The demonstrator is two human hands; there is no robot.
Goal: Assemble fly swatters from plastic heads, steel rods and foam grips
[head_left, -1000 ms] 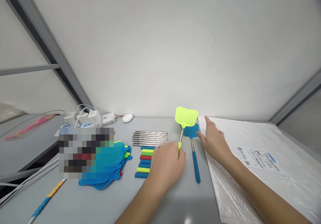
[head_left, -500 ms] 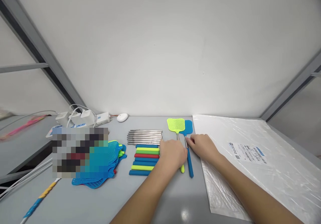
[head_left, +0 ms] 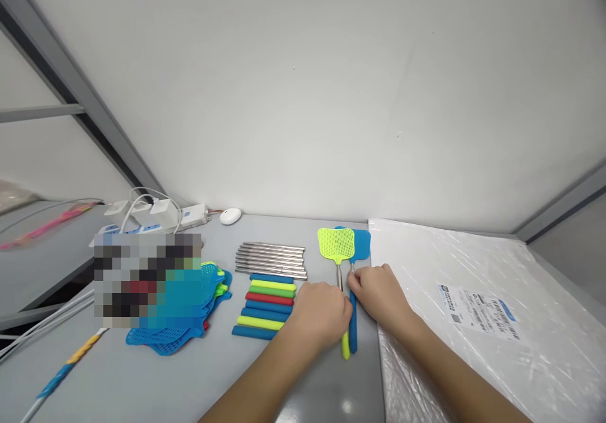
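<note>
Two fly swatters lie side by side on the grey table, heads away from me. My left hand (head_left: 322, 314) is closed round the upper handle of the yellow-green fly swatter (head_left: 336, 244), whose lower grip shows below my fingers. My right hand (head_left: 380, 291) pinches the blue fly swatter (head_left: 362, 245) near the top of its grip. The yellow-green head overlaps part of the blue one. Left of my hand lies a row of coloured handle grips (head_left: 269, 299), partly behind my left wrist. Several metal rods (head_left: 271, 260) lie just beyond them.
Loose swatter heads (head_left: 163, 338), mostly blue, are piled at left, partly pixelated. Behind them are a power strip (head_left: 194, 214) with plugs and a white oval device (head_left: 230, 216). A plastic-wrapped white package (head_left: 411, 252) with a label lies at right. A wall stands behind.
Both swatters have come a little toward me with my hands. The blue one now lies more nearly parallel to the yellow-green one. The camera view has shifted slightly.
</note>
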